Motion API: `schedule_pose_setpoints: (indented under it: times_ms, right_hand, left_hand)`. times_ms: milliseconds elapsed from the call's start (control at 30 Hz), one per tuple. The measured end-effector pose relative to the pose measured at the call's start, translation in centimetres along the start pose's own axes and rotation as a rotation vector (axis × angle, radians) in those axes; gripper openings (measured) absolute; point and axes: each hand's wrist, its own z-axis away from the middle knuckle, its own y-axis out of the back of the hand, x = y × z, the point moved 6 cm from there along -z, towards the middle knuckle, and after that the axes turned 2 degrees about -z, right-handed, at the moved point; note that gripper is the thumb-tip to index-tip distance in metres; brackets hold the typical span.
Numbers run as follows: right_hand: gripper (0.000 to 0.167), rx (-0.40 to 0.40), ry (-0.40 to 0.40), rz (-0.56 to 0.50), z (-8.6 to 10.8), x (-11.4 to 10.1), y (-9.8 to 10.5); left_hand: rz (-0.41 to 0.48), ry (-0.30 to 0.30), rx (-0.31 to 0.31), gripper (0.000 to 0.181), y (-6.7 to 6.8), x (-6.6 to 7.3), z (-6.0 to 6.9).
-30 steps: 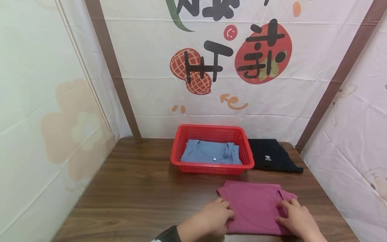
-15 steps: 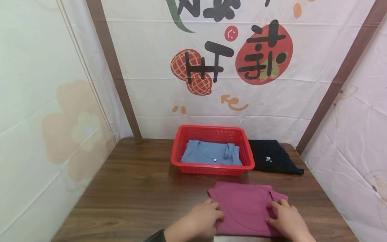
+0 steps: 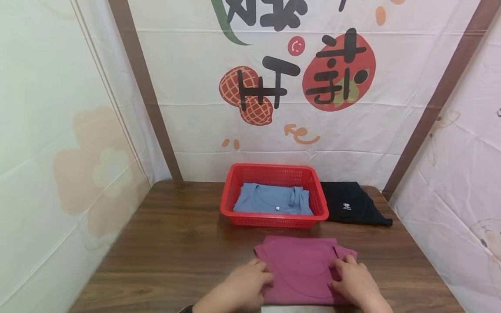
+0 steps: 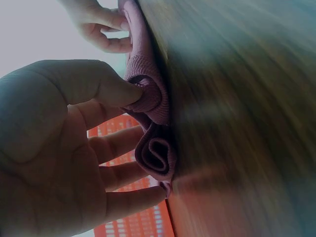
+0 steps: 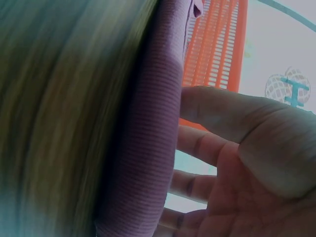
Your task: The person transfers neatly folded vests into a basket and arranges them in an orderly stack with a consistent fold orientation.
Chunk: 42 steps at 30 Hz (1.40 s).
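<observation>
The pink shirt point(image 3: 299, 269) and the 2 hands on it shift left along the desk point(image 3: 176, 243).

The shirt lies folded flat on the near part of the desk, in front of the red basket point(image 3: 274, 221) and apart from it; the left hand point(image 3: 246, 286) is at its left side, fingers extended and touching the cloth, thumb pressed to a rolled fold; the right hand point(image 3: 355, 280) rests on its right side, fingers spread and loosely bent, tips on top; inside the basket sits a folded blue shirt point(image 3: 272, 199), and black cloth point(image 3: 340, 195) lies just beside the basket's right end.
</observation>
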Motion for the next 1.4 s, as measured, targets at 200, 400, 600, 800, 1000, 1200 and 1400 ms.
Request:
schedule_pose_setpoints:
  times_ms: [200,400,600,800,1000,1200,1400]
  right_hand:
    - [0.048,-0.002,0.017,-0.006,-0.3,-1.3,-0.2]
    - [0.047,-0.035,-0.009,-0.027,-0.9,-2.5,-0.5]
    - [0.046,-0.031,-0.007,-0.036,-1.3,-3.6,-0.8]
    - [0.049,-0.039,0.019,-0.026,-1.7,-4.9,-1.1]
    - [0.048,-0.050,0.017,-0.032,-2.1,-6.0,-1.3]
    - [0.047,-0.037,0.029,-0.026,-2.2,-7.0,-1.3]
    - [0.046,-0.020,0.051,-0.029,-2.3,-7.8,-1.4]
  left_hand:
    - [0.010,0.011,0.016,0.032,0.0,-1.0,0.9]
    - [0.023,0.019,0.021,0.030,0.2,-1.6,1.5]
    - [0.026,0.029,0.061,0.029,0.4,-2.3,2.4]
    - [0.026,0.017,0.112,0.030,0.7,-3.0,3.3]
    - [0.027,0.038,0.114,0.028,0.6,-3.8,3.9]
    - [0.047,0.061,0.095,0.029,0.6,-4.7,4.3]
    - [0.056,0.085,0.083,0.028,0.6,-5.3,4.7]
